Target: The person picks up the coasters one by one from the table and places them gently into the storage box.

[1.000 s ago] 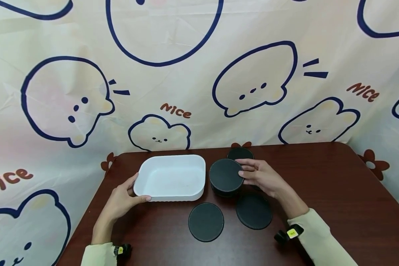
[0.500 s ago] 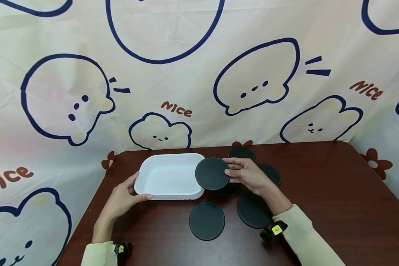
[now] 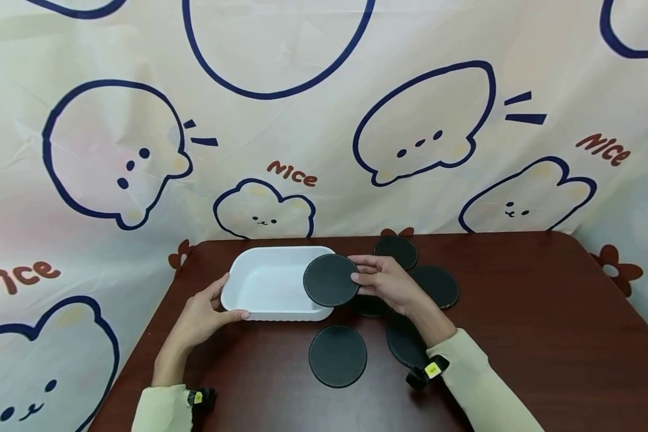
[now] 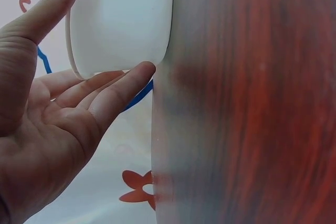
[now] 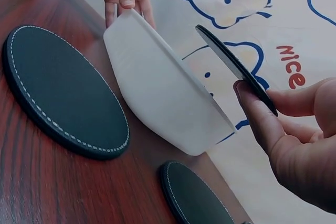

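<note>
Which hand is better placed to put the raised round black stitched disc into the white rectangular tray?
Probably the right hand: it pinches the disc near the tray, which the left hand holds.

White tray (image 3: 264,288) — partly hidden
In the head view, a black disc (image 3: 331,280) masks some right rim; left wrist view's edge crops it.

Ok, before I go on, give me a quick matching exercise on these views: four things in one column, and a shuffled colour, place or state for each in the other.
1. Tub
2. Left hand
3. Held coaster
4. Tabletop

A. Reddish-brown, wood-grained
B. Black, pinched by the right hand
C. White, open-topped, with rounded corners
D. At the tub's left end, thumb on the rim

Pairs: 1-C, 2-D, 3-B, 4-A
</note>
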Tool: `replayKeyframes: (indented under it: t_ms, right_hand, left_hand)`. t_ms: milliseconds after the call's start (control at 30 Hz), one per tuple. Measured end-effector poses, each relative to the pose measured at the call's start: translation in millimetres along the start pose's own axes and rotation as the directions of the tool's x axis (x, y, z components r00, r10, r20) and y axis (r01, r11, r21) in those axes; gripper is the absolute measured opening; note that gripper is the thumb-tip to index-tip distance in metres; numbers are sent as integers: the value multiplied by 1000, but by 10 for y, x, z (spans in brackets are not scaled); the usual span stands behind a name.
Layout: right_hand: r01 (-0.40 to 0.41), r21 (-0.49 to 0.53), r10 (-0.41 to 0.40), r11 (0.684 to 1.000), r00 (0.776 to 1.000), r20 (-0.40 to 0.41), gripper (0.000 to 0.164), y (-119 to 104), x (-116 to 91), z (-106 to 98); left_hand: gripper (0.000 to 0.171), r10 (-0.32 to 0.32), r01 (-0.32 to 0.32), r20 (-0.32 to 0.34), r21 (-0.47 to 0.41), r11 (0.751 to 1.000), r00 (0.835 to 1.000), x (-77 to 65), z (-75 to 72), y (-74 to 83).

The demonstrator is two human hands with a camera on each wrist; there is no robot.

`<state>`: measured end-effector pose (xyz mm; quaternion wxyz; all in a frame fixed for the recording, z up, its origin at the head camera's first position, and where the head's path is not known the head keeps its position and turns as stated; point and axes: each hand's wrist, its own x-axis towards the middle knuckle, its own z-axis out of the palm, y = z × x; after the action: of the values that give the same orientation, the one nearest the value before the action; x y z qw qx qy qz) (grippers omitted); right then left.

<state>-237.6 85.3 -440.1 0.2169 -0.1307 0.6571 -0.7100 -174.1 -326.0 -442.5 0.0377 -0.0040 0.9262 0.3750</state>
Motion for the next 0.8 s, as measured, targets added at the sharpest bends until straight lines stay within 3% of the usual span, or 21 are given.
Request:
replayKeyframes:
  t_ms: [467, 800]
  right_hand:
    - [-25, 10, 25, 1000, 1000, -14, 53, -13, 92, 197]
    - [-50, 24, 51, 998, 996, -66, 52, -1, 209, 341]
  left_hand:
    - [119, 1, -1, 5, -9, 1000, 1000, 19, -13, -5]
    - [118, -9, 9, -2, -1, 1000, 1000, 34, -10, 5]
